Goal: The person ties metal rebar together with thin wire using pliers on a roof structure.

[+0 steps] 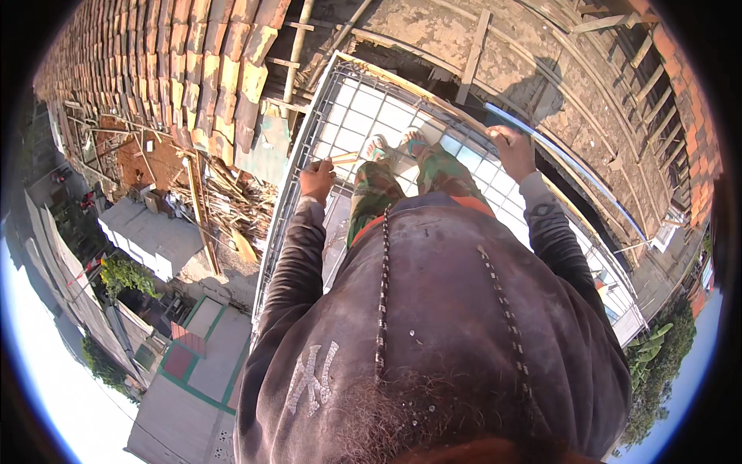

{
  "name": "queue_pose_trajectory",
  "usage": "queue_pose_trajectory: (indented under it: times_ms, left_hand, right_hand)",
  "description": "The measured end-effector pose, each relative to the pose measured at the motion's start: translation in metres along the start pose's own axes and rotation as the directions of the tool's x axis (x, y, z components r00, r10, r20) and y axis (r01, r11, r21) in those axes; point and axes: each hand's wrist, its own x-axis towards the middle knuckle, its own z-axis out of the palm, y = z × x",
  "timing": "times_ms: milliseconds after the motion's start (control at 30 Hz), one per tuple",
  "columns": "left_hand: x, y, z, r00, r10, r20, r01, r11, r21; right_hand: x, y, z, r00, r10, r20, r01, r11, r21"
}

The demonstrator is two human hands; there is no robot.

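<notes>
My left hand (316, 182) is closed at the left side of a steel bar mesh (352, 97). A thin light-brown stick (345, 159) juts from its fingers toward my feet; its full shape is hard to make out. My right hand (512, 148) is held out at the mesh's right side with curled fingers. Whatever it grips, if anything, is hidden. Just beyond that hand runs a long blue pipe (568, 158). Pale sheeting (386, 104) shows under the bars, and my feet (413, 141) stand on the mesh area.
Weathered roof tiles (174, 66) rise at far left. A timber edge (417, 91) borders the mesh, with a rough brown surface (564, 77) beyond it. At left, scrap wood (236, 205) and a grey-green paved yard (197, 379) lie lower down. Exposed rafters (657, 108) are at far right.
</notes>
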Motion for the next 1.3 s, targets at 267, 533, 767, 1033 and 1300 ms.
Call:
queue_pose_trajectory:
  times_ms: [267, 533, 767, 1033, 1300]
  left_hand:
    - [0.05, -0.067, -0.03, 0.996, 0.05, 0.076, -0.091, 0.614, 0.784]
    - [0.151, -0.05, 0.029, 0.988, 0.069, 0.136, -0.147, 0.669, 0.729]
    - [0.314, -0.108, 0.147, 0.927, 0.089, 0.363, -0.352, 0.534, 0.768]
    - [0.488, -0.203, 0.25, 0.862, 0.201, 0.466, -0.507, 0.344, 0.79]
    - [0.519, -0.199, 0.263, 0.398, 0.512, 0.761, -0.781, -0.245, 0.574]
  right_hand:
    - [-0.054, 0.079, 0.061, 0.937, 0.345, -0.055, -0.344, 0.938, 0.038]
    - [0.041, 0.141, 0.16, 0.965, 0.251, 0.075, -0.247, 0.967, -0.063]
    - [0.144, 0.273, 0.278, 0.953, 0.206, 0.221, -0.216, 0.976, 0.022]
    - [0.228, 0.386, 0.441, 0.932, 0.112, 0.343, -0.174, 0.972, 0.156]
    - [0.247, 0.391, 0.515, 0.814, 0.395, 0.427, -0.559, 0.733, 0.387]
